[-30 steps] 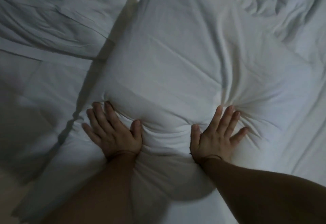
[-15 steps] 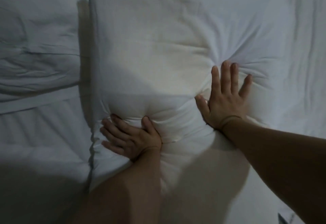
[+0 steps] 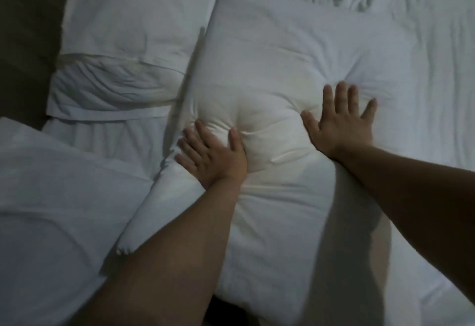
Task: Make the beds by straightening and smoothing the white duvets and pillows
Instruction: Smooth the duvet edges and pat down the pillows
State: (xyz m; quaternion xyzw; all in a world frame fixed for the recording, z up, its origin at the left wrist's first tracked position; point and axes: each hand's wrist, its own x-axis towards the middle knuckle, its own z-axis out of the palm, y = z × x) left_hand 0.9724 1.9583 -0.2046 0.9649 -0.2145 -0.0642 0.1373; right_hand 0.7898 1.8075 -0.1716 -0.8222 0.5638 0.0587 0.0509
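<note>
A plump white pillow [image 3: 270, 50] lies in the middle of the head view, dented where both hands press it. My left hand [image 3: 213, 156] lies flat on its left side near the edge, fingers straight and sunk into the fabric. Spread wide, my right hand [image 3: 339, 122] presses the pillow's right half with the palm down. A second white pillow [image 3: 123, 43] with a folded, creased case lies to the left. The wrinkled white duvet [image 3: 431, 81] spreads under and to the right of the pressed pillow.
Another white pillow or duvet fold [image 3: 51, 197] fills the lower left. A dark headboard or wall [image 3: 25, 30] runs along the left and top edges. The room is dim.
The view has swung, so the pillow now sits tilted with more of the left pillow and the dark surround showing. Both hands stay pressed on the pillow, the right one a little farther up.
</note>
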